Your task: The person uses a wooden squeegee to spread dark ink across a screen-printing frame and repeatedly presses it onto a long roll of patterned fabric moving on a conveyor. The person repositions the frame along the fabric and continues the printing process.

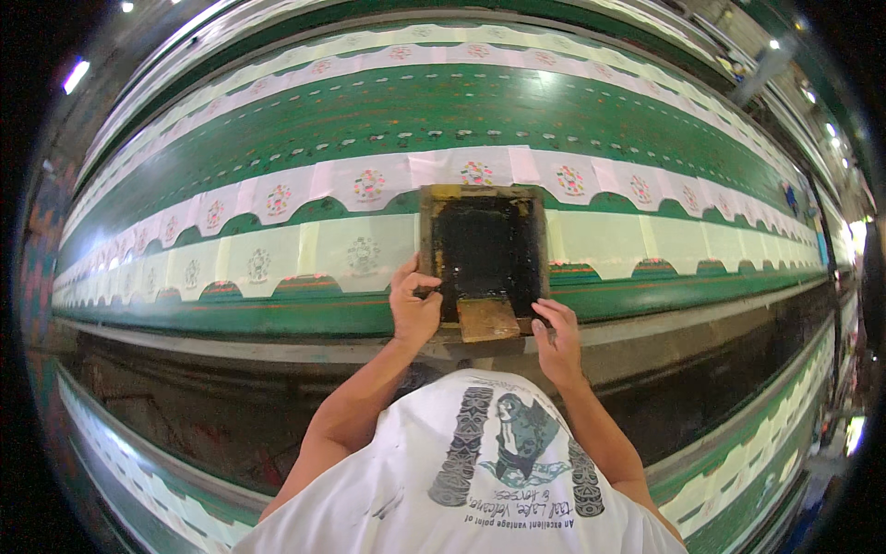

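A rectangular screen-printing frame (430, 226) with a dark, ink-stained middle lies over the row of pale yellow-green cloth pieces (365, 249) on the green printing table. Inside its near end rests a squeegee (488, 319) with a flat wooden handle, tilted toward me. My left hand (415, 303) is closed on the frame's left side, fingers curled at the edge. At the near right corner, my right hand (556, 342) grips the frame with bent fingers, the thumb lower down. Pieces left of the frame carry a dark line print; whatever lies under it is hidden.
Behind the frame runs a row of pink cloth pieces (369, 185) with colourful prints. The long green table (415, 106) holds further rows at its far side. A grey rail (360, 334) follows the near edge. Another table with cloth pieces (152, 480) stands lower left.
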A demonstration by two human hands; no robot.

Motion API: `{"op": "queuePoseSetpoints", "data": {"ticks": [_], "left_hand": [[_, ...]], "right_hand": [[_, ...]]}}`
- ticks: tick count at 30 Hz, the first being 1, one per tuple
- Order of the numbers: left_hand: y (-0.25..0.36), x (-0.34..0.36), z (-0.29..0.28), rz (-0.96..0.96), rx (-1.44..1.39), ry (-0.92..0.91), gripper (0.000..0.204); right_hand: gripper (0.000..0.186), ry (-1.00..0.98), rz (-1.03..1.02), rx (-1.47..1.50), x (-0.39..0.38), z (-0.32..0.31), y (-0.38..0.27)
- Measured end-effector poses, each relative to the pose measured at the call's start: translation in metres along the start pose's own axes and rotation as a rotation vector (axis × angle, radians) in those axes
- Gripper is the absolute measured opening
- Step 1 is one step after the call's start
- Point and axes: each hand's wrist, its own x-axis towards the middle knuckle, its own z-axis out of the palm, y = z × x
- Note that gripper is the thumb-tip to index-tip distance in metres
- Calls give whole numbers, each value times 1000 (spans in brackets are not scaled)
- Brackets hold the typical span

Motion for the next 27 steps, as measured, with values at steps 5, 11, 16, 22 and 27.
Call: {"op": "queuePoseSetpoints", "data": {"ticks": [5,11,16,22,27], "left_hand": [[8,-1,18,-32,55,-41,26],[7,-1,21,-76,100,-18,23],[-4,-2,25,-82,42,-13,22],[-1,1,27,-147,135,-48,19],[-30,0,21,-128,-76,14,16]], "right_hand": [[36,-126,-302,-125,9,-15,3],[43,-338,-543,-239,36,0,-31],[41,-530,-596,-356,63,-2,-41],[32,-859,-450,-330,139,-14,-37],[35,-755,-442,-319,207,23,-26]]}}
